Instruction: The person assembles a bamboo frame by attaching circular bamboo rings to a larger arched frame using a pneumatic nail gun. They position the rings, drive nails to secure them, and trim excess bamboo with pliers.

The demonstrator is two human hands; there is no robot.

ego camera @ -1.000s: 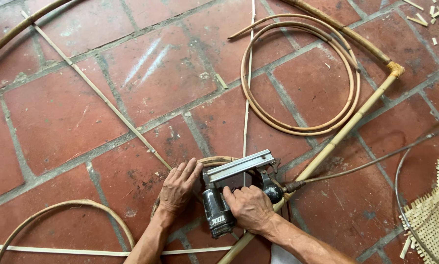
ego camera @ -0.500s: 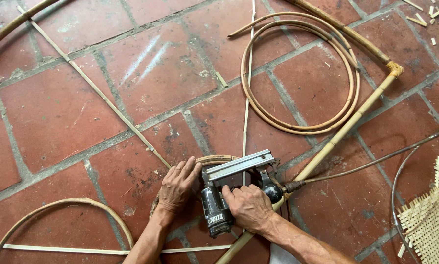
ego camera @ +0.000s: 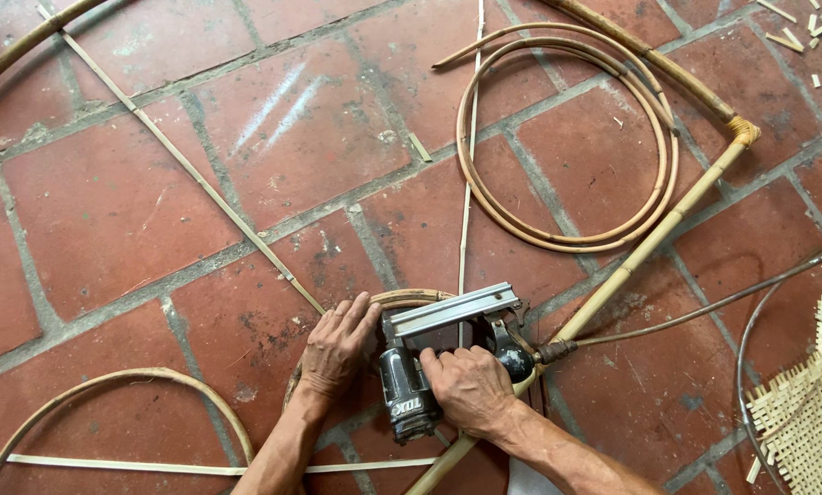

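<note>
Right hand was wrapped around the pneumatic nailer, which sat on the curved rattan strip on the tile floor. Left hand lay spread, pinning the strip. I'd keep that hand flat and clear of the nose. Basically nothing moved since a second earlier.

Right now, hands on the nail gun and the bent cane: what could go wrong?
1. The left hand presses the curved cane right beside the pneumatic nail gun; a stray fastener could hit the fingers.
2. The air hose trails across the tile floor among loose cane, so it could snag and jerk the tool held by the right hand.
3. The cane looks bent under tension and may spring out if the hand slips.
</note>
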